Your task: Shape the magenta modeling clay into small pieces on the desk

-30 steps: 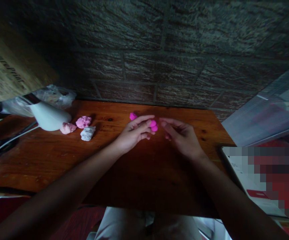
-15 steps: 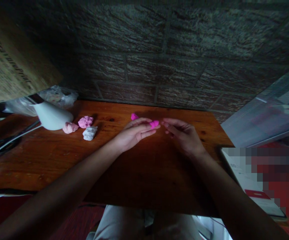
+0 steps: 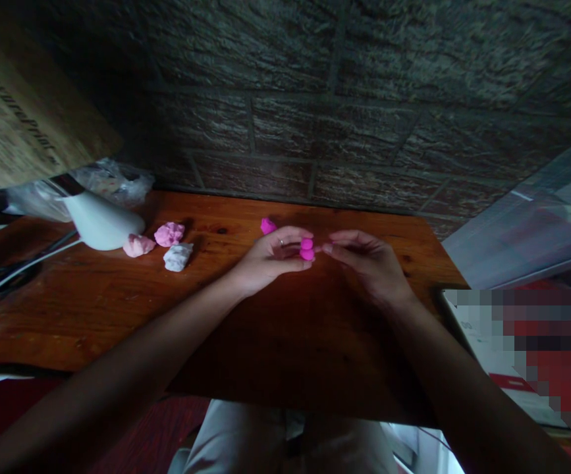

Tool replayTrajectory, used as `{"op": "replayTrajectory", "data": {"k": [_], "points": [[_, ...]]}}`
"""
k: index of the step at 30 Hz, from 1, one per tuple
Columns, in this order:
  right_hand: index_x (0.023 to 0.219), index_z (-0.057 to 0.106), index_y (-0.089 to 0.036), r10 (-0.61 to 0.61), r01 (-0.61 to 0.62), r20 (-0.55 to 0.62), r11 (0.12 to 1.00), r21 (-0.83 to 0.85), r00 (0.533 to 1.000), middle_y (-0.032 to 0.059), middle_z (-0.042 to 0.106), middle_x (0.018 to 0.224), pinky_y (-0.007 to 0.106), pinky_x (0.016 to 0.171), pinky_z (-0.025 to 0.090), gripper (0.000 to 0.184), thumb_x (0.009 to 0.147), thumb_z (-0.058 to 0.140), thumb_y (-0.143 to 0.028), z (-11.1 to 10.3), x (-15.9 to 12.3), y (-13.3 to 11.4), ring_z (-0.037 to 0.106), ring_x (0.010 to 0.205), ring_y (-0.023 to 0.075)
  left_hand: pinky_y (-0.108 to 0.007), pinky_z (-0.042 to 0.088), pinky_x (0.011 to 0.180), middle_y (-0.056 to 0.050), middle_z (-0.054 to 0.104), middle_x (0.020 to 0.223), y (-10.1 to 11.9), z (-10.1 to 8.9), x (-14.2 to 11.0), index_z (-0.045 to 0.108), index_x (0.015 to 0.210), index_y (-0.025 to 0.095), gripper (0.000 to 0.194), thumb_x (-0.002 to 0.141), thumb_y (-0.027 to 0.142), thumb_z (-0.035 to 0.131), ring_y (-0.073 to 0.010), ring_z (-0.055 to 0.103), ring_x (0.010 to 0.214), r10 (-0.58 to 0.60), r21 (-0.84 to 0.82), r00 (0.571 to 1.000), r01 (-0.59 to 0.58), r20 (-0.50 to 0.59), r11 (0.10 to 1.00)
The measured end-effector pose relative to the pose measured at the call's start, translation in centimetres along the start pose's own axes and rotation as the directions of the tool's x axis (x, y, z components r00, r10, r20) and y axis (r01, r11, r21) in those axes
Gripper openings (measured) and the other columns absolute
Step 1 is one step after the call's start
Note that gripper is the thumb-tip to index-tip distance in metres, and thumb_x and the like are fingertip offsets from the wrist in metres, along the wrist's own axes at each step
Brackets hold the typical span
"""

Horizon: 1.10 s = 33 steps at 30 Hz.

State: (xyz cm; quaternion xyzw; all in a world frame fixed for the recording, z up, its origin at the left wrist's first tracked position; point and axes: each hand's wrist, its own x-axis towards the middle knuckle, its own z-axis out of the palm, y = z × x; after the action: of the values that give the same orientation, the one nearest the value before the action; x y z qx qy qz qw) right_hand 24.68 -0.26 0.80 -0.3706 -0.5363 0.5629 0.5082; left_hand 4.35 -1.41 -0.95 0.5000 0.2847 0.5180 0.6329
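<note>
My left hand [image 3: 265,260] grips a bright pink piece of modelling clay [image 3: 307,254] between thumb and fingers. The piece has two rounded lobes, one above the other. To its right, my right hand [image 3: 371,263] is closed in a pinch, fingertips close to the clay. Whether a small bit sits in that pinch is too blurred to tell. Just behind my left hand, a bright pink clay lump [image 3: 267,226] lies on the wooden table. Farther left are a light pink clay lump [image 3: 169,234], a pale peach-pink one [image 3: 138,245] and a white one [image 3: 178,257].
A white lamp base [image 3: 102,220] with a printed shade [image 3: 28,112] stands on the table [image 3: 206,296] at left, with plastic bags [image 3: 117,181] behind it. A stone-patterned wall [image 3: 285,131] closes off the back. A partly pixelated tablet-like object [image 3: 480,342] lies at right.
The pink clay has been turned in my left hand; its two lobes now sit stacked between thumb and fingers. My right hand stays pinched beside it, with its fingertips slightly shifted.
</note>
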Motion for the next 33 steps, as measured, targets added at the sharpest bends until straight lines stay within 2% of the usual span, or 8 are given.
{"op": "replayTrajectory", "data": {"k": [3, 7, 12, 18, 22, 27, 33], "points": [[0.079, 0.080, -0.026, 0.011, -0.012, -0.006, 1.000, -0.023, 1.000, 0.0017, 0.081, 0.083, 0.034, 0.075, 0.057, 0.027, 0.061, 0.096, -0.039, 0.00, 0.02, -0.02, 0.074, 0.079, 0.0189, -0.033, 0.055, 0.095, -0.004, 0.077, 0.103, -0.06, 0.03, -0.04, 0.071, 0.106, 0.019, 0.046, 0.066, 0.006, 0.089, -0.0182, 0.073, 0.102, -0.005, 0.006, 1.000, 0.005, 0.021, 1.000], [0.081, 0.083, -0.025, 0.023, -0.029, -0.057, 0.994, -0.107, 0.998, 0.0030, 0.082, 0.083, 0.028, 0.059, 0.051, 0.031, 0.062, 0.094, -0.047, -0.13, 0.11, -0.20, 0.067, 0.066, 0.0145, -0.038, 0.052, 0.103, -0.006, 0.079, 0.104, 0.07, 0.42, -0.19, 0.068, 0.106, 0.018, 0.037, 0.074, 0.013, 0.087, -0.0193, 0.074, 0.104, -0.003, -0.015, 0.999, 0.004, 0.044, 1.000], [0.092, 0.083, -0.027, 0.053, -0.054, -0.036, 0.998, -0.025, 0.998, 0.0025, 0.082, 0.087, 0.027, 0.064, 0.053, 0.036, 0.062, 0.094, -0.044, -0.11, 0.16, -0.30, 0.072, 0.075, 0.0161, -0.039, 0.055, 0.101, -0.006, 0.080, 0.107, 0.24, 0.59, -0.28, 0.066, 0.109, 0.018, 0.042, 0.074, 0.015, 0.089, -0.0219, 0.074, 0.109, -0.025, -0.038, 0.998, 0.028, 0.062, 0.999], [0.075, 0.081, -0.024, 0.029, -0.029, -0.053, 1.000, -0.001, 0.998, 0.0000, 0.079, 0.075, 0.024, 0.059, 0.049, 0.027, 0.058, 0.097, -0.038, 0.11, 0.07, -0.15, 0.065, 0.064, 0.0111, -0.039, 0.055, 0.101, -0.007, 0.081, 0.107, 0.29, 0.57, -0.27, 0.069, 0.107, 0.016, 0.040, 0.073, 0.016, 0.090, -0.0217, 0.076, 0.107, -0.020, 0.006, 0.998, 0.020, 0.067, 1.000], [0.076, 0.081, -0.024, 0.036, -0.036, -0.058, 0.999, 0.007, 0.998, -0.0005, 0.078, 0.075, 0.024, 0.059, 0.051, 0.028, 0.059, 0.097, -0.040, 0.03, 0.11, -0.10, 0.064, 0.062, 0.0104, -0.035, 0.057, 0.096, -0.007, 0.080, 0.105, 0.31, 0.53, -0.31, 0.069, 0.106, 0.016, 0.039, 0.073, 0.015, 0.089, -0.0199, 0.076, 0.102, -0.023, 0.027, 0.998, 0.022, 0.054, 0.999], [0.089, 0.083, -0.025, 0.059, -0.059, 0.005, 0.998, 0.007, 0.998, 0.0005, 0.080, 0.078, 0.029, 0.066, 0.058, 0.034, 0.062, 0.095, -0.041, -0.03, 0.02, -0.17, 0.071, 0.068, 0.0141, -0.030, 0.060, 0.081, -0.005, 0.077, 0.103, 0.28, 0.23, -0.30, 0.067, 0.117, 0.020, 0.045, 0.077, 0.021, 0.087, -0.0177, 0.076, 0.091, -0.035, 0.037, 0.998, 0.033, 0.047, 0.999], [0.090, 0.083, -0.026, 0.083, -0.087, 0.093, 0.996, 0.038, 0.992, 0.0012, 0.084, 0.092, 0.036, 0.091, 0.061, 0.031, 0.062, 0.096, -0.030, 0.18, -0.35, -0.17, 0.078, 0.086, 0.0181, -0.024, 0.060, 0.072, -0.004, 0.074, 0.095, 0.03, 0.08, -0.13, 0.072, 0.104, 0.016, 0.027, 0.081, 0.025, 0.083, -0.0138, 0.072, 0.083, 0.024, 0.147, 1.000, -0.026, 0.012, 0.989]]}}
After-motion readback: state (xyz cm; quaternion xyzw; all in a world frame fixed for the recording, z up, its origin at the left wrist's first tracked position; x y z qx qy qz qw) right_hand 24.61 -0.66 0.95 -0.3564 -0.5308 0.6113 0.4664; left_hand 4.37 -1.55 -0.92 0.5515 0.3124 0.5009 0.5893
